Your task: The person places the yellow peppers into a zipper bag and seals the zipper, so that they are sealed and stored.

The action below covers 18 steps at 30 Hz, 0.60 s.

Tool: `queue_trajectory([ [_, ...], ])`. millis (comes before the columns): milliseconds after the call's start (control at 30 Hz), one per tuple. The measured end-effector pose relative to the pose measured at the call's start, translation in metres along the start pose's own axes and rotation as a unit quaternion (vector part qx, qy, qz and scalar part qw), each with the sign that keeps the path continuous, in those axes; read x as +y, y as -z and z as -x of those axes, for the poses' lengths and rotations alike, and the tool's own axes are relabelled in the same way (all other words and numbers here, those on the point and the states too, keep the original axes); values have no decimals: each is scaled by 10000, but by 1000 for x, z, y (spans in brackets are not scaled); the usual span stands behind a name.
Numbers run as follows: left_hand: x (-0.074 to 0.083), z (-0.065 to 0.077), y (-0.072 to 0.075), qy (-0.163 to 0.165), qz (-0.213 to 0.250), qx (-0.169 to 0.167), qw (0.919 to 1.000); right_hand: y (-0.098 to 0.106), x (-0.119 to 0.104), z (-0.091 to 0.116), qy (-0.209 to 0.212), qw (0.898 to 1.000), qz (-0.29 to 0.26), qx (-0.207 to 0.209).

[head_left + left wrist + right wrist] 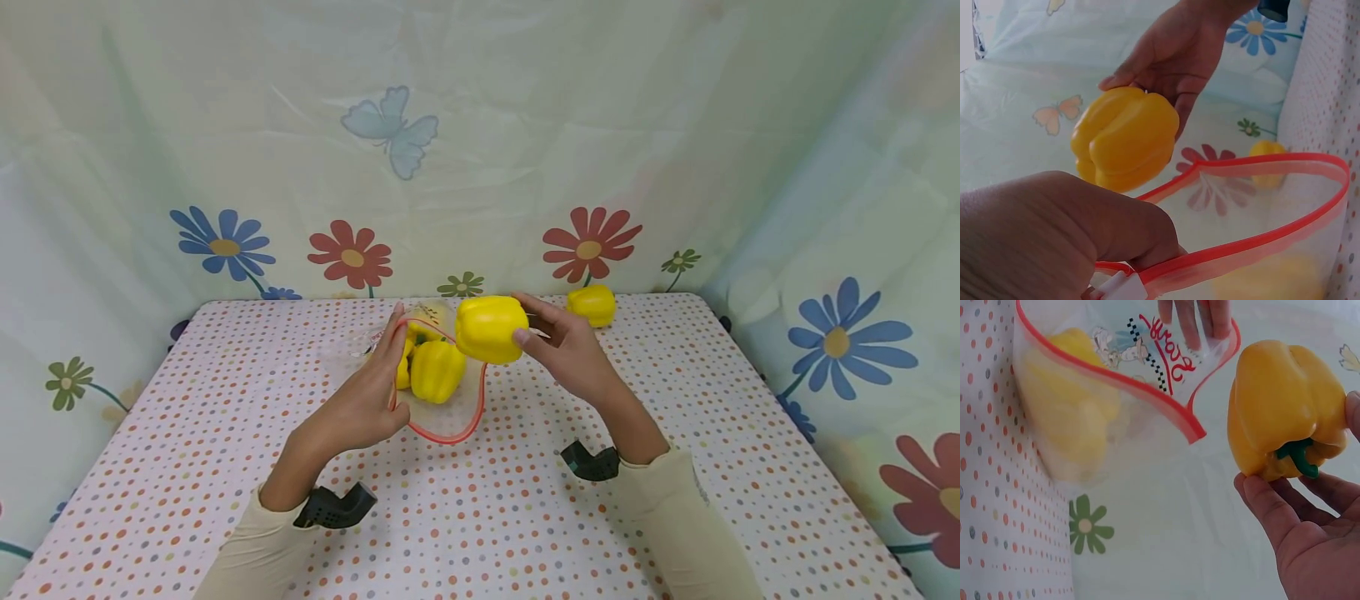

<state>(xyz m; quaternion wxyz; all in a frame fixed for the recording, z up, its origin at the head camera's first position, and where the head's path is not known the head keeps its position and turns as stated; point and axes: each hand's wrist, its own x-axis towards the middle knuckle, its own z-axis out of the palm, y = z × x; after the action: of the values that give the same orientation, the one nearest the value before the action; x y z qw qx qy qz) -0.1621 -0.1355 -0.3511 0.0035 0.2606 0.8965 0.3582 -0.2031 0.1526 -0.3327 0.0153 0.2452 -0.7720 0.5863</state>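
Note:
In my right hand (566,346) is a yellow bell pepper (491,330), held between thumb and fingers at the mouth of a clear zip bag (448,439). Its green stem shows in the right wrist view. The bag has a red zip rim (1235,250) that stands wide apart, with a white slider (1124,286) by my left thumb. My left hand (360,404) holds the bag's left edge, some fingers (1186,322) reaching over the rim. Inside the bag lie more yellow bell peppers (437,371), partly hidden by the left hand and the plastic.
Another yellow bell pepper (592,306) lies at the back of the table, beyond my right hand. A dotted cloth (525,517) covers the table. Behind and beside it hangs a flowered curtain (480,167).

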Motion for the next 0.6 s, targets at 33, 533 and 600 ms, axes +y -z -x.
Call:
queue_trajectory([
  [33, 0, 0, 0, -5, -2, 3, 10000, -1, -1, 1, 25, 10000, -37, -39],
  [533, 0, 0, -2, -78, 71, 87, 9999, -22, 6, 10, 229, 9920, -713, -1014],
  [600, 0, 1, -1, -99, 75, 84, 9999, -24, 7, 10, 274, 9904, -773, -1112],
])
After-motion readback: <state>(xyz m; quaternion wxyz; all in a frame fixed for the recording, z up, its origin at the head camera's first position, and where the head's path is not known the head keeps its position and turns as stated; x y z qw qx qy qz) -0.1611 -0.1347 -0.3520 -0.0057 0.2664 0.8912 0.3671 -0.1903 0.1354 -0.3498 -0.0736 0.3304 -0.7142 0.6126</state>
